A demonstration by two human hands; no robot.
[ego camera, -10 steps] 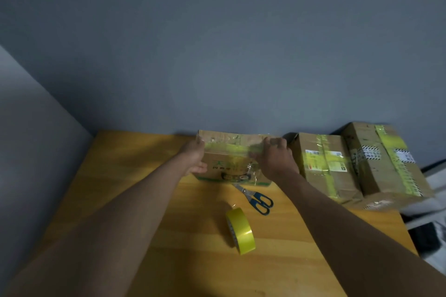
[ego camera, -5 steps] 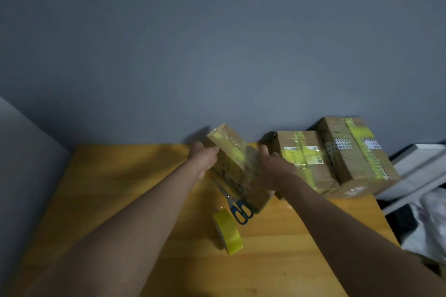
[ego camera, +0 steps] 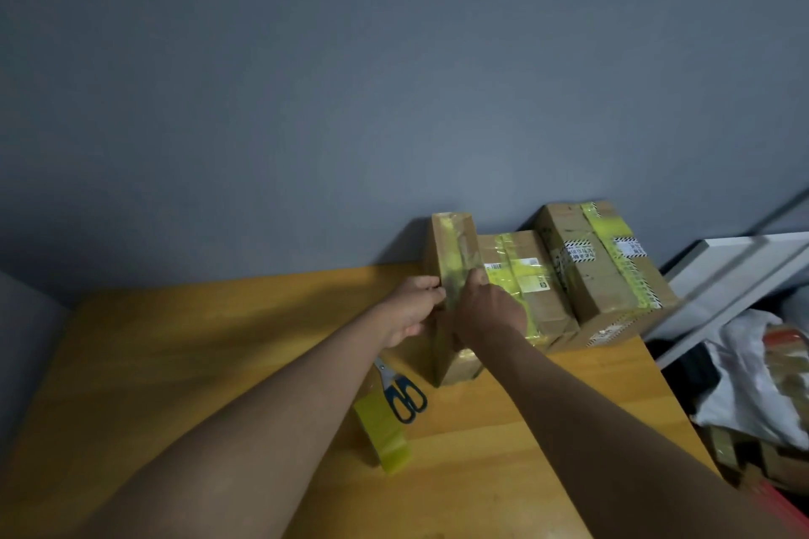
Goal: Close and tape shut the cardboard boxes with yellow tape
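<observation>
A narrow cardboard box [ego camera: 453, 247] with a yellow tape strip along its top stands on the wooden table [ego camera: 219, 341], close against two other taped boxes. My left hand [ego camera: 413, 306] grips its left side. My right hand [ego camera: 488, 311] grips its right side and top, fingers curled over the tape. A taped box [ego camera: 532, 276] and a larger taped box [ego camera: 599, 263] lie to the right by the wall. The yellow tape roll [ego camera: 385, 433] stands on edge near my left forearm.
Blue-handled scissors [ego camera: 400, 392] lie between the tape roll and the held box. The grey wall runs behind the table. Off the table's right edge stand a white shelf [ego camera: 722, 276] and a white plastic bag [ego camera: 753, 381] with clutter.
Both hands turned the box from lying crosswise to lengthwise and moved it right, up against the taped boxes. The camera view has shifted to the right.
</observation>
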